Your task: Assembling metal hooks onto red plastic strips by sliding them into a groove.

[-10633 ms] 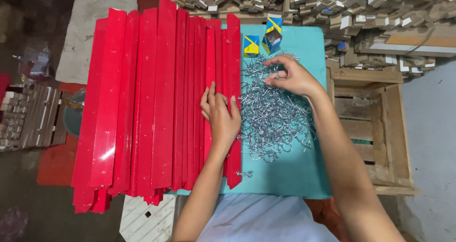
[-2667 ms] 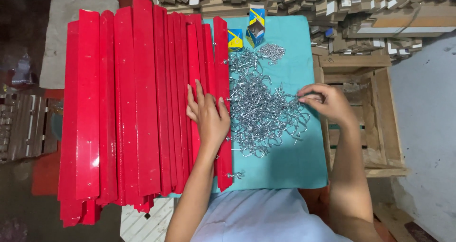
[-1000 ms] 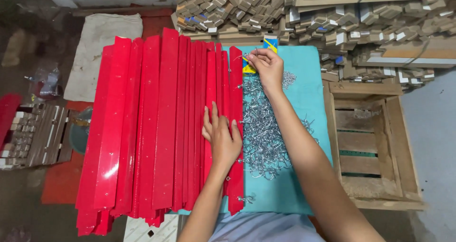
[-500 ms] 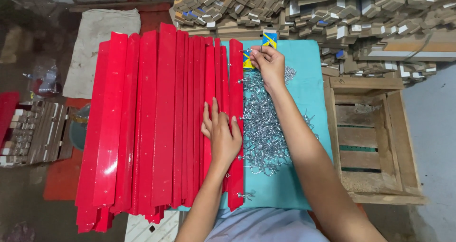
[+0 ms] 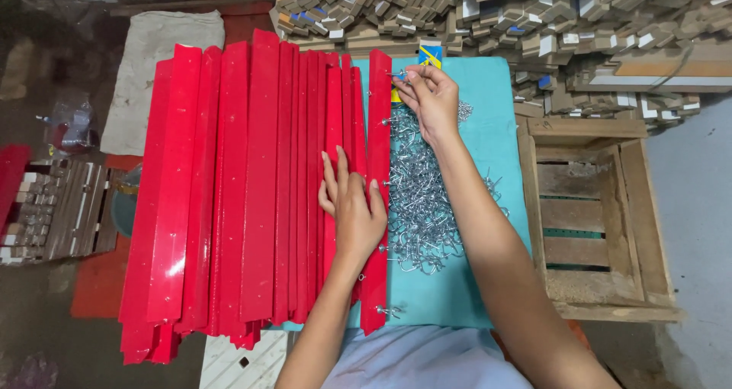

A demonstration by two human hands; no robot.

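From my seat I judge the job as fitting metal hooks into the edge of red strips, 1 strip at a time, and only the strip nearest the hook pile is in hand. My left hand [image 5: 352,206] lies flat, fingers spread, pressing on the red metal strip [image 5: 378,130] at the right edge of the stack of red strips [image 5: 229,183], holding nothing in a closed grip. My right hand [image 5: 431,99] is up at the far end of that strip, its fingertips pressed together on a small metal hook [image 5: 398,76] right at the strip's top edge.

Done so far, as I read it: this strip already carries hooks along its right edge, 1 showing near the bottom [image 5: 387,310] and others sticking out higher up, just touching the pile of loose metal hooks [image 5: 423,198] on the teal worktop [image 5: 492,114]. The top hook looks like the last position on this strip, so I would say this piece is nearly finished.

Left to do: I cannot tell whether the other red strips to the left carry any hooks, since their edges overlap. The hook pile is large. A wooden crate [image 5: 591,213] stands to the right, with stacked cardboard pieces [image 5: 534,15] beyond
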